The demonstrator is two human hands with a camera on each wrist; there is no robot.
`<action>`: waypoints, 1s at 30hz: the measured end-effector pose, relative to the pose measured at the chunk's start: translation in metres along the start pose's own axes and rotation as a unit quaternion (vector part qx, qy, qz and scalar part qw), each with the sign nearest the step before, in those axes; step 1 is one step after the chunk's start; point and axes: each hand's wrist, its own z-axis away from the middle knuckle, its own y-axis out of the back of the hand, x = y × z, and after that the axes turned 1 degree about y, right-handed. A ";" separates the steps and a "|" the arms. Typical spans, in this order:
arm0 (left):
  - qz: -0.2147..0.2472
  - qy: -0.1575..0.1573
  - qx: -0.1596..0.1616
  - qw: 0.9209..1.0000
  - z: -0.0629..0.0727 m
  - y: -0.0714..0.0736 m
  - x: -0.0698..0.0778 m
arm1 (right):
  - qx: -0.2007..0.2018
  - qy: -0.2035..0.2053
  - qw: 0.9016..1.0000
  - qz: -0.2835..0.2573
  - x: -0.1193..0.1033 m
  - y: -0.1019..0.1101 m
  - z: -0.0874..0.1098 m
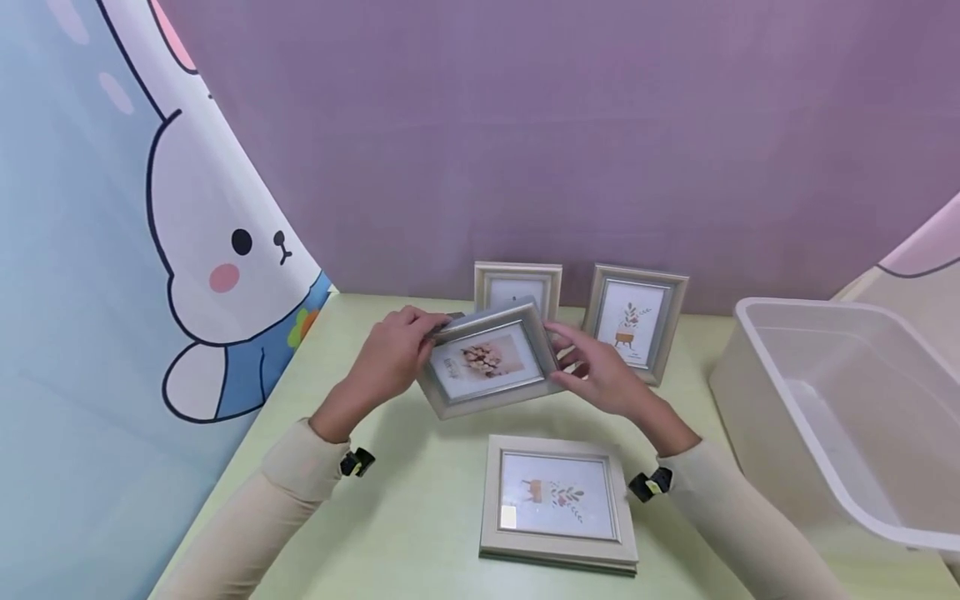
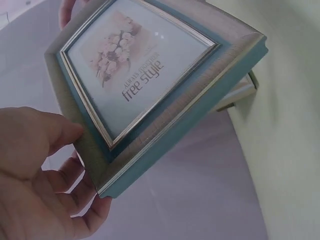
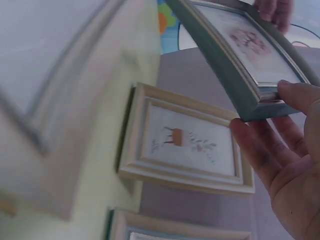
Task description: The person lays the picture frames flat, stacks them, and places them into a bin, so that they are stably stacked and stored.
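Both hands hold a silver-grey picture frame [image 1: 487, 362] in the air, tilted, its flower photo facing up toward the head camera. My left hand [image 1: 393, 350] grips one end, the thumb on the front face and the fingers behind in the left wrist view. At the opposite end my right hand [image 1: 600, 371] pinches a corner, its thumb [image 3: 297, 95] on the front edge and fingers underneath. Behind the held frame stands a smaller cream frame [image 1: 517, 273], partly covered by it. Another frame [image 1: 637, 325] with a potted-plant print stands just beyond the right hand.
A cream frame [image 1: 558, 500] with a plant print lies flat on the pale green table [image 1: 405, 517], a dark edge under it. A whitish plastic bin [image 1: 765, 400] stands at the right. A purple backdrop [image 1: 525, 142] rises behind, and a rabbit-print cloth [image 1: 202, 200] hangs left.
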 end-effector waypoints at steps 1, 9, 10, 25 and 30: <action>-0.008 -0.007 0.000 1.000 -0.001 0.000 0.004 | 0.006 0.000 1.000 0.004 0.002 0.000 0.004; -0.062 -0.043 -0.012 0.997 -0.012 0.002 0.029 | 0.048 0.014 0.999 0.013 0.013 -0.001 0.032; -0.070 -0.047 -0.013 0.996 -0.014 0.002 0.031 | 0.051 0.016 0.998 0.013 0.014 -0.002 0.034; -0.117 -0.104 0.002 0.988 -0.024 -0.004 0.055 | 0.150 -0.010 0.988 -0.029 0.024 -0.028 0.062; -0.112 -0.117 0.016 0.987 -0.026 -0.006 0.058 | 0.179 0.009 0.984 -0.020 0.028 -0.030 0.065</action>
